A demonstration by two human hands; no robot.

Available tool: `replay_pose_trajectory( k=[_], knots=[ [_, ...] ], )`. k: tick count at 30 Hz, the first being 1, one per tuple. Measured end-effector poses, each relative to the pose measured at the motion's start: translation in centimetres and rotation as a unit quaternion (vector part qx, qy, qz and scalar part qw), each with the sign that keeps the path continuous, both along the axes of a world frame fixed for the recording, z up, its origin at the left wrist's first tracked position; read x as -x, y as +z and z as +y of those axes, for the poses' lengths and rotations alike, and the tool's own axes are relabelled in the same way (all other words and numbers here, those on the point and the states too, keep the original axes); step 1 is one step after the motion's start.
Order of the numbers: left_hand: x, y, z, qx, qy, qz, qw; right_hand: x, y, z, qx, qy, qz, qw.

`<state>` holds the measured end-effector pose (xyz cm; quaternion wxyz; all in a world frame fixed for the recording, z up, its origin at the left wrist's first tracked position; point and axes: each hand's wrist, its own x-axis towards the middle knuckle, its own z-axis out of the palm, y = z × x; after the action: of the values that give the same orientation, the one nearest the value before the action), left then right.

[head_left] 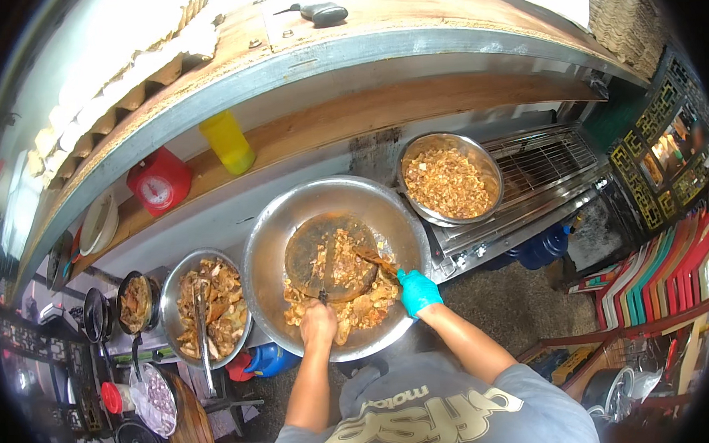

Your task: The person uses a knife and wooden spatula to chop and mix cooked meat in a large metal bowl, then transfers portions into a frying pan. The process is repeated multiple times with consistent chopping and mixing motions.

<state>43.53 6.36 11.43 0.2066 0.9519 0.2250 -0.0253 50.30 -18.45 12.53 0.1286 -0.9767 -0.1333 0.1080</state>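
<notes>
A large steel basin (264, 250) stands before me with a round chopping board (298, 252) inside it. Chopped browned meat (344, 250) lies on the board, and larger meat pieces (367, 309) are heaped on the near side. My left hand (318, 324), bare, is closed round the dark handle of what looks like a knife (323, 295); its blade is hard to make out over the board. In a teal glove, my right hand (417, 292) is closed at the basin's right side, gripping a long brown piece of meat (377, 259) that reaches onto the board.
Left stands a bowl of meat chunks (234, 296) with tongs (203, 326), beside pans (136, 301). Right, a bowl of chopped meat (448, 176) sits by a grill rack (544, 163). Behind, a shelf (350, 129) holds a red scale (158, 182) and yellow container (227, 142).
</notes>
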Motion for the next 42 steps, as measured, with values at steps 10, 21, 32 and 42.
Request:
replay_pose_trajectory(
  k=[10,21,32,42],
  knots=[
    [-0.6,0.9,-0.1,0.023,-0.038,-0.025,0.999,0.8,-0.1,-0.6,0.019,-0.022,-0.068,0.997],
    [0.2,0.2,-3.9,0.047,0.025,-0.03,0.998,0.7,1.7,-4.0,0.03,0.014,-0.06,0.998],
    [0.5,-2.0,-6.8,0.07,-0.019,0.012,0.997,-1.0,4.6,-8.2,-0.142,-0.047,-0.077,0.986],
    [-2.9,-3.0,4.9,-0.002,0.093,0.001,0.996,-5.0,1.7,-5.1,-0.212,-0.012,-0.006,0.977]
  ],
)
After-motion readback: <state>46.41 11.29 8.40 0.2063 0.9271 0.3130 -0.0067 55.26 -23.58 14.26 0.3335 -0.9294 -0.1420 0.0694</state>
